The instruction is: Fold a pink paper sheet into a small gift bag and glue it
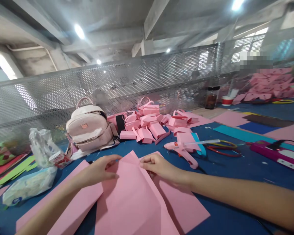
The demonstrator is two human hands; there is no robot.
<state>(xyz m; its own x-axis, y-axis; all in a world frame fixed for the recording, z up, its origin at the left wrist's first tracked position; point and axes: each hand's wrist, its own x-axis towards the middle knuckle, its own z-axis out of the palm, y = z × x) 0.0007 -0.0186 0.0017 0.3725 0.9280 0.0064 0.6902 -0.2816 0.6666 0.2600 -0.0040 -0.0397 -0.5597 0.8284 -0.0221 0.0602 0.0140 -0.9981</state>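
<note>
A large sheet of pink paper (127, 195) is in front of me, raised into a fold along its right side. My right hand (159, 164) pinches the sheet's folded edge near its top, between thumb and fingers. At the upper left edge, my left hand (100, 171) touches the sheet with thumb and fingers apart. More pink paper lies flat underneath, one piece (186, 205) to the right and another (73, 202) to the left under my forearm. Beyond my right hand rests a pink hot glue gun (181, 150) with a glue stick in its back.
Small pink paper bags (149, 122) are heaped at the back beside a pale backpack (88, 127). Plastic bags (30, 184) lie left. A magenta device (276, 155), coloured sheets (264, 127), a jar (211, 98) and a cup (227, 100) stand right. Perforated metal panels (137, 81) border the blue table.
</note>
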